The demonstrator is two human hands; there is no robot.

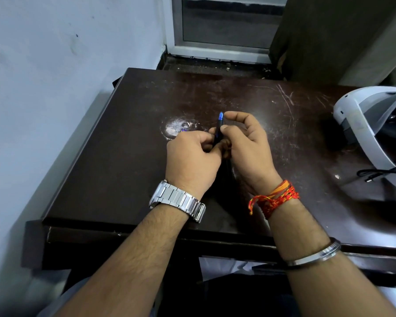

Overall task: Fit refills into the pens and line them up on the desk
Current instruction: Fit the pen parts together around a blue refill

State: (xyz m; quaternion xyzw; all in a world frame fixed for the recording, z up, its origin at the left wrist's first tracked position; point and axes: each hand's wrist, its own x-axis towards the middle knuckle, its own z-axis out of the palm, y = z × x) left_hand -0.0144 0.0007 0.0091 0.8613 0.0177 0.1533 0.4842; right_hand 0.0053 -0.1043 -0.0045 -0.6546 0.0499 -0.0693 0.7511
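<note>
Over the middle of the dark brown desk (124,156), both hands meet on one blue and black pen (218,126). The pen stands nearly upright, its blue end on top. My left hand (192,161) grips the lower part of the barrel. My right hand (247,145) pinches the upper part between thumb and forefinger. A small blue piece (183,130) peeks out just behind my left hand's knuckles; I cannot tell what it is. The pen's lower end is hidden by my fingers.
A white and grey headset (373,131) with a black cable (375,173) lies on the desk's right side. A worn pale patch (176,128) marks the desk behind my hands. A wall runs along the left, a window frame and curtain stand behind.
</note>
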